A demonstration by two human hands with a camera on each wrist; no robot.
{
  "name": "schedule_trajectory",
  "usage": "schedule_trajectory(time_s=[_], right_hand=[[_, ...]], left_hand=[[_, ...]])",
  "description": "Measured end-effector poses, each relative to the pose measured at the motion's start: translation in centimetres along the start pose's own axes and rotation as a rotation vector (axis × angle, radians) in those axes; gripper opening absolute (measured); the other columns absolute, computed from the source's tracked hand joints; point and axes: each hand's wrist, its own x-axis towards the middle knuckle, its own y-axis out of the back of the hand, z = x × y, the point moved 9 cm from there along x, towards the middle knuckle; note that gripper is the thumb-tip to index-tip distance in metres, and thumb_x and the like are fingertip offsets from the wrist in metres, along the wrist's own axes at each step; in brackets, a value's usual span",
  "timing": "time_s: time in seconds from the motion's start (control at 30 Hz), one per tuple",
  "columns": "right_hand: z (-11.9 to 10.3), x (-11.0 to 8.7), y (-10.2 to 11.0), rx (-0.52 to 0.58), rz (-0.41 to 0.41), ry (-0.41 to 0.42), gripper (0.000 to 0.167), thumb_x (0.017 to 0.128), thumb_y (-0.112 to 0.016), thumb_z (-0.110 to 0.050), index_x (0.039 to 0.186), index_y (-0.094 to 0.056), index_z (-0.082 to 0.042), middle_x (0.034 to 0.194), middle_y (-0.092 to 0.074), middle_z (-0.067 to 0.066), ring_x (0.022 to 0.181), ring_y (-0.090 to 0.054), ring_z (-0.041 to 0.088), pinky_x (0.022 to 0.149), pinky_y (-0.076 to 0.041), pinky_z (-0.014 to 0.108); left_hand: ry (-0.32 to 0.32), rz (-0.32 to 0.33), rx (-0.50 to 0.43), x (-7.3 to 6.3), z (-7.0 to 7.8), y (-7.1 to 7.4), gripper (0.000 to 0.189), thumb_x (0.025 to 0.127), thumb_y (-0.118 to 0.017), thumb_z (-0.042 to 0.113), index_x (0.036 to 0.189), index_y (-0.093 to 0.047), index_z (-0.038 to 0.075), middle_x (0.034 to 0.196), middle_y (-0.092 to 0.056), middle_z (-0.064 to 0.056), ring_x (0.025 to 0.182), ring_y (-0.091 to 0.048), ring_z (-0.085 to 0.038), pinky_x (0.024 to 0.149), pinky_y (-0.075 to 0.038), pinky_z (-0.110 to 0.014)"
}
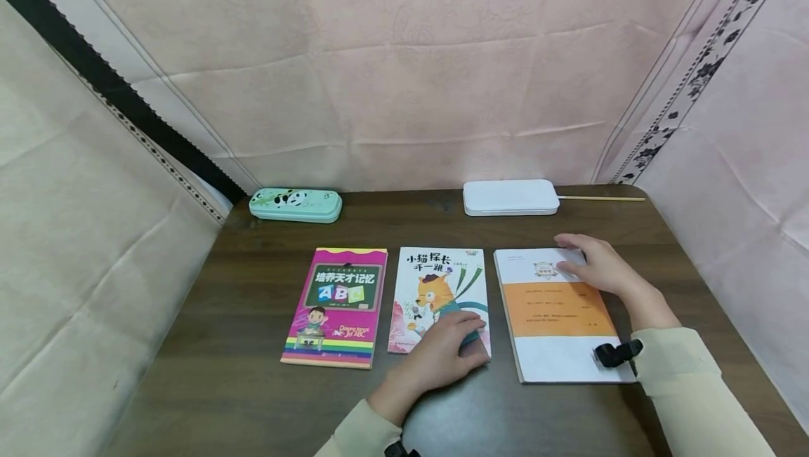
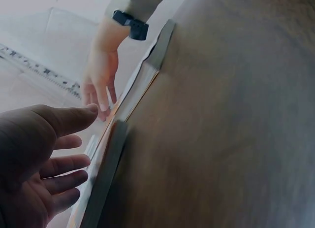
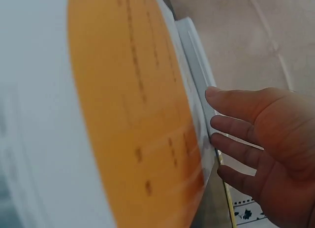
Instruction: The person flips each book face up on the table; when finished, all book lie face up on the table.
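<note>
Three books lie in a row on the table. My left hand (image 1: 446, 349) is over the lower right part of the middle book (image 1: 411, 302), whose white cover has an orange cartoon cat. In the left wrist view, that hand's fingers (image 2: 66, 164) are spread and grip nothing; whether they touch the cover I cannot tell. At the upper right of the white book with an orange band (image 1: 556, 309) is my right hand (image 1: 597, 264). Its fingers (image 3: 236, 127) look loosely extended in the right wrist view. The magenta book (image 1: 344, 281) with a chalkboard picture lies left of both hands.
A mint green case (image 1: 296, 206) with a panda picture stands at the table's back left. Toward the back right lies a white flat box (image 1: 510, 198), a thin yellowish stick (image 1: 603, 198) extending from its right side. Pale cloth (image 1: 411, 78) hangs behind the wooden table (image 1: 215, 373).
</note>
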Motion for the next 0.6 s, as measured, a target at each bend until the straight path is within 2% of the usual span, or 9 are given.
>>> schedule_trajectory(time_s=[0.13,0.3,0.47,0.6], right_hand=[[1.1,0.0,0.0,-0.013,-0.002,-0.018,0.061,0.093,-0.074,-0.015,0.146,-0.048,0.001,0.149,-0.043,0.029,0.14,-0.034,0.05,0.111,-0.028,0.068],[2.0,0.0,0.0,-0.009,-0.017,-0.038,0.066,0.092,-0.077,-0.019,0.147,-0.047,0.0,0.15,-0.041,0.031,0.14,-0.031,0.053,0.11,-0.027,0.07],[2.8,0.1,-0.2,-0.042,-0.022,-0.062,0.064,0.093,-0.076,-0.027,0.145,-0.049,-0.001,0.148,-0.043,0.031,0.137,-0.035,0.052,0.11,-0.028,0.071],[3.1,-0.1,-0.1,-0.071,-0.008,-0.083,0.066,0.093,-0.075,-0.032,0.145,-0.05,0.0,0.145,-0.045,0.031,0.134,-0.038,0.051,0.108,-0.03,0.071]], left_hand=[[-0.05,-0.014,0.039,0.6,1.1,-0.9,0.05,0.093,-0.075,0.036,0.133,-0.066,0.009,0.137,-0.06,-0.002,0.13,-0.052,-0.015,0.111,-0.04,-0.028],[-0.064,-0.059,0.093,1.3,2.1,-2.0,0.05,0.094,-0.073,0.04,0.133,-0.066,0.011,0.138,-0.059,0.0,0.134,-0.048,-0.014,0.114,-0.036,-0.027],[-0.055,-0.091,0.125,1.7,2.4,-2.8,0.057,0.093,-0.071,0.047,0.137,-0.063,0.012,0.141,-0.057,0.0,0.138,-0.044,-0.016,0.116,-0.034,-0.029],[-0.059,-0.092,0.137,1.9,2.5,-3.2,0.066,0.091,-0.07,0.055,0.14,-0.06,0.012,0.143,-0.055,-0.002,0.139,-0.043,-0.017,0.116,-0.033,-0.029]])
